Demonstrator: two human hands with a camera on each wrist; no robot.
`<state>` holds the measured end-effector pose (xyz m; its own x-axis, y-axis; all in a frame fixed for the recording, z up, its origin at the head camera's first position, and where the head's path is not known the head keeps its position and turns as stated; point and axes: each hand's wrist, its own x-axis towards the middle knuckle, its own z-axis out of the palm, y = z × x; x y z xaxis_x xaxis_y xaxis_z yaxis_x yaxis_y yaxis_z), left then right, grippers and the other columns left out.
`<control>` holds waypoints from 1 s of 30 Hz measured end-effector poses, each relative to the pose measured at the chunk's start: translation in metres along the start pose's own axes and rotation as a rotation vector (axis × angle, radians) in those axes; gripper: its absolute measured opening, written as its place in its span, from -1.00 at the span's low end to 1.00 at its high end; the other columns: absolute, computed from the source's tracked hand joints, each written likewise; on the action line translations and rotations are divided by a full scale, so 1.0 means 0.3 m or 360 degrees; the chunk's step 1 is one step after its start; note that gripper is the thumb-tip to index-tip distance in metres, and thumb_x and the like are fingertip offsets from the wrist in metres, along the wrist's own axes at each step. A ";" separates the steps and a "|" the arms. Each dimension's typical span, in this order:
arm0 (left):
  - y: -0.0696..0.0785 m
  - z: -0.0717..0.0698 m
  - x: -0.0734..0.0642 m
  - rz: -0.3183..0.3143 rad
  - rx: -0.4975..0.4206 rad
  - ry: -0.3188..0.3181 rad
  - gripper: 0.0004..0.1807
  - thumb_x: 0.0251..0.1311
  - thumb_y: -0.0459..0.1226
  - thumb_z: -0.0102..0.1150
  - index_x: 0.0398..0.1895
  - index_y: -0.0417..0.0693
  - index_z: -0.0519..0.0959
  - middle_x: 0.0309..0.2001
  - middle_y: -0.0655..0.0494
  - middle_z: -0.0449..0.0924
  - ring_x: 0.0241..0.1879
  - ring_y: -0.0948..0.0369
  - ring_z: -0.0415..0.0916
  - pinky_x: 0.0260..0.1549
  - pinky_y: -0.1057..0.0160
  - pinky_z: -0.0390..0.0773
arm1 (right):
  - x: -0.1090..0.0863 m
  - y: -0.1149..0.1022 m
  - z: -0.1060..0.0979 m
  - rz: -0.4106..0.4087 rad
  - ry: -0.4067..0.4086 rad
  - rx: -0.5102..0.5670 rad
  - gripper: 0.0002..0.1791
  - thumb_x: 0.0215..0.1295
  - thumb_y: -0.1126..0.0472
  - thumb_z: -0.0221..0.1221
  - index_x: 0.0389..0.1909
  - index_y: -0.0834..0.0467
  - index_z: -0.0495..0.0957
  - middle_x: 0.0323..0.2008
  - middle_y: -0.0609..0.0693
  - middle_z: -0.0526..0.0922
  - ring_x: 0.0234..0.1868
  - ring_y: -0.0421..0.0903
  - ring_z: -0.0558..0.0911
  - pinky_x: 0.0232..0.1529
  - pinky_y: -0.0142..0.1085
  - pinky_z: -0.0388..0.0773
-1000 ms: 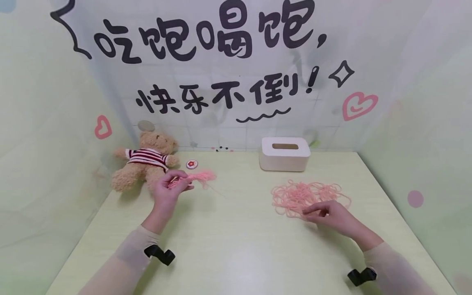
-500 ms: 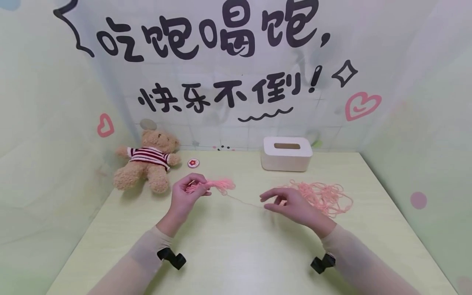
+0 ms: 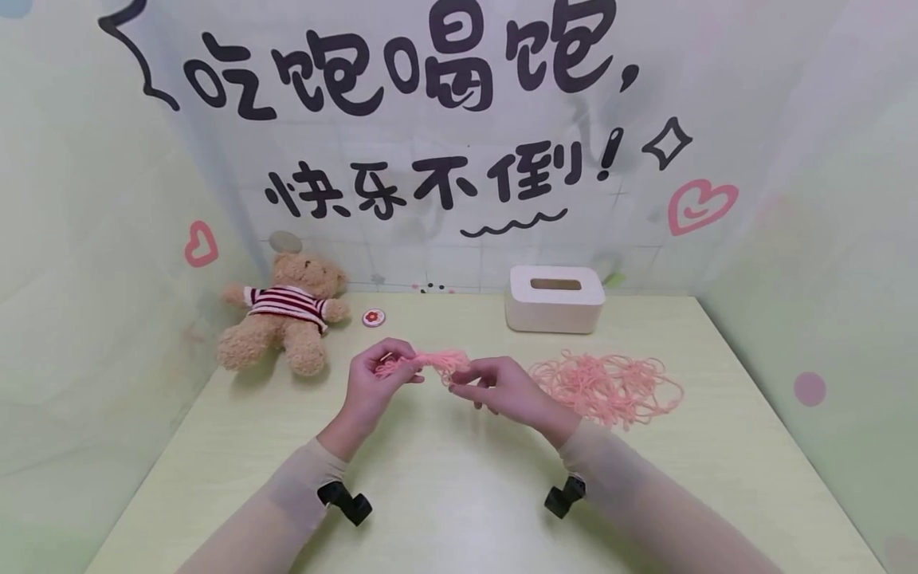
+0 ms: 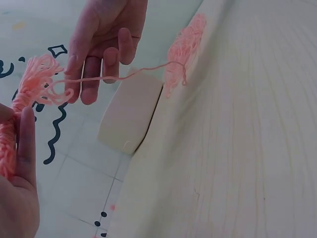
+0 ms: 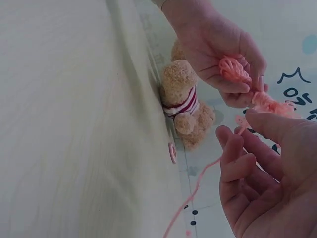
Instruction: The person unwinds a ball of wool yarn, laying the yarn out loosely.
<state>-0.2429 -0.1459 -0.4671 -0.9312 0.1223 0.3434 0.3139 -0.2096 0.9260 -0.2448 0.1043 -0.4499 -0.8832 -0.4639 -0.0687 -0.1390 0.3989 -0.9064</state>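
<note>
Pink yarn is gathered in a looped bundle (image 3: pixel 448 360) between both hands in the head view, held above the table (image 3: pixel 445 494). To its right lies a loose tangle of yarn (image 3: pixel 606 387), in front of the white tissue box (image 3: pixel 555 299). The left hand's (image 3: pixel 376 375) grip pinches the bundle; the right hand (image 3: pixel 505 387) meets its nearer loops with curled fingers. A firm left pinch that does not crush the loops would probably serve best.

In the left wrist view, one thing the head view hardly shows is plain: a single strand (image 4: pixel 126 77) runs from the bundle, past the right fingers, to the tangle. Light tension near the bundle, with slack behind, should help avoid snags.

From the right wrist, the bundle's other end bulges out of the left palm. The strand threads through the right grip; whether the thumb presses it, one cannot tell. This view includes the teddy bear (image 5: pixel 178 74), missing from the left wrist's, but not the tangle.
</note>
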 end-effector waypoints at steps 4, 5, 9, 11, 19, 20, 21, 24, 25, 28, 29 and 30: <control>-0.003 0.001 0.001 -0.0022 0.0011 0.0024 -0.75 0.28 -0.46 0.34 -0.12 -0.52 0.52 -0.20 0.05 0.59 -0.25 0.18 0.73 -0.21 0.08 0.85 | 0.005 -0.008 0.011 -0.0023 0.0053 0.0078 -0.81 0.40 0.12 0.33 -0.07 0.10 0.75 -0.21 -0.01 0.81 -0.44 -0.10 0.58 -0.48 -0.42 0.57; -0.005 -0.001 0.000 -0.0024 0.0012 0.0032 -0.75 0.28 -0.46 0.34 -0.12 -0.52 0.52 -0.20 0.05 0.59 -0.24 0.17 0.74 -0.20 0.07 0.85 | 0.003 -0.008 0.010 -0.0040 0.0062 0.0074 -0.82 0.41 0.15 0.32 -0.08 0.13 0.75 -0.25 -0.01 0.81 -0.44 -0.13 0.56 -0.46 -0.43 0.58; -0.009 -0.012 -0.003 -0.0024 -0.0003 0.0052 -0.76 0.28 -0.48 0.34 -0.11 -0.51 0.52 -0.18 0.04 0.59 -0.23 0.16 0.75 -0.19 0.08 0.85 | -0.017 0.008 -0.010 -0.0105 0.0091 -0.0026 -0.83 0.41 0.16 0.31 -0.14 0.18 0.73 -0.34 -0.02 0.78 -0.41 -0.04 0.60 -0.47 -0.44 0.57; -0.010 -0.019 -0.004 -0.0023 0.0000 0.0043 -0.76 0.27 -0.49 0.33 -0.10 -0.51 0.52 -0.19 0.04 0.61 -0.23 0.19 0.75 -0.19 0.09 0.85 | -0.031 0.017 -0.025 -0.0127 0.0117 -0.0097 -0.83 0.43 0.15 0.30 -0.14 0.19 0.72 -0.35 -0.02 0.77 -0.34 0.08 0.64 -0.45 -0.42 0.59; -0.003 -0.063 -0.003 -0.0037 0.0056 0.0064 -0.72 0.27 -0.50 0.34 -0.06 -0.53 0.52 -0.19 0.07 0.63 -0.25 0.20 0.75 -0.19 0.07 0.85 | -0.079 0.031 -0.101 -0.0067 0.0317 -0.0140 -0.87 0.49 0.17 0.24 -0.13 0.16 0.66 -0.30 0.02 0.70 -0.41 -0.13 0.56 -0.53 -0.41 0.53; -0.001 -0.069 -0.002 -0.0038 0.0056 0.0077 -0.72 0.27 -0.49 0.34 -0.06 -0.53 0.52 -0.19 0.06 0.63 -0.25 0.19 0.76 -0.19 0.06 0.85 | -0.085 0.030 -0.110 -0.0076 0.0335 -0.0136 -0.87 0.49 0.18 0.23 -0.13 0.17 0.65 -0.30 0.04 0.70 -0.41 -0.14 0.55 -0.53 -0.41 0.54; 0.001 -0.075 -0.002 -0.0037 0.0061 0.0082 -0.72 0.27 -0.49 0.34 -0.06 -0.52 0.52 -0.19 0.06 0.64 -0.25 0.19 0.76 -0.18 0.06 0.85 | -0.091 0.029 -0.118 -0.0085 0.0346 -0.0134 -0.86 0.50 0.19 0.22 -0.13 0.19 0.64 -0.29 0.06 0.69 -0.41 -0.13 0.55 -0.52 -0.41 0.54; 0.008 -0.094 0.001 -0.0031 0.0063 0.0091 -0.73 0.27 -0.49 0.34 -0.06 -0.52 0.52 -0.19 0.06 0.65 -0.25 0.18 0.77 -0.17 0.06 0.84 | -0.112 0.040 -0.147 -0.0086 0.0364 -0.0136 -0.86 0.52 0.19 0.20 -0.11 0.20 0.61 -0.26 0.11 0.69 -0.39 -0.08 0.55 -0.49 -0.41 0.54; 0.009 -0.101 0.001 -0.0032 0.0063 0.0091 -0.73 0.28 -0.49 0.33 -0.06 -0.51 0.52 -0.20 0.06 0.65 -0.25 0.18 0.77 -0.17 0.07 0.84 | -0.118 0.047 -0.157 -0.0082 0.0374 -0.0130 -0.85 0.53 0.19 0.19 -0.11 0.22 0.61 -0.26 0.13 0.68 -0.38 -0.05 0.56 -0.48 -0.41 0.54; 0.014 -0.124 0.002 -0.0026 0.0064 0.0086 -0.74 0.29 -0.49 0.32 -0.07 -0.51 0.51 -0.19 0.07 0.65 -0.25 0.21 0.76 -0.16 0.08 0.84 | -0.139 0.077 -0.189 -0.0044 0.0408 -0.0134 -0.83 0.54 0.18 0.17 -0.10 0.22 0.59 -0.25 0.18 0.67 -0.34 0.02 0.55 -0.47 -0.41 0.52; 0.015 -0.133 0.002 -0.0025 0.0069 0.0090 -0.75 0.29 -0.49 0.32 -0.07 -0.50 0.51 -0.19 0.08 0.65 -0.25 0.22 0.76 -0.16 0.09 0.84 | -0.145 0.087 -0.200 -0.0025 0.0422 -0.0143 -0.82 0.54 0.17 0.17 -0.09 0.23 0.59 -0.24 0.20 0.66 -0.34 0.03 0.55 -0.47 -0.41 0.52; 0.015 -0.142 0.002 -0.0026 0.0074 0.0099 -0.76 0.30 -0.48 0.32 -0.08 -0.50 0.52 -0.20 0.08 0.65 -0.26 0.23 0.76 -0.16 0.10 0.84 | -0.152 0.098 -0.210 -0.0008 0.0434 -0.0157 -0.82 0.54 0.16 0.17 -0.09 0.23 0.59 -0.25 0.20 0.65 -0.33 0.03 0.55 -0.47 -0.41 0.52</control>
<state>-0.2499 -0.1881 -0.4693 -0.9454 0.0647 0.3194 0.3058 -0.1625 0.9381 -0.2367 0.1869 -0.4471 -0.9683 -0.2419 0.0624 -0.1750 0.4784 -0.8605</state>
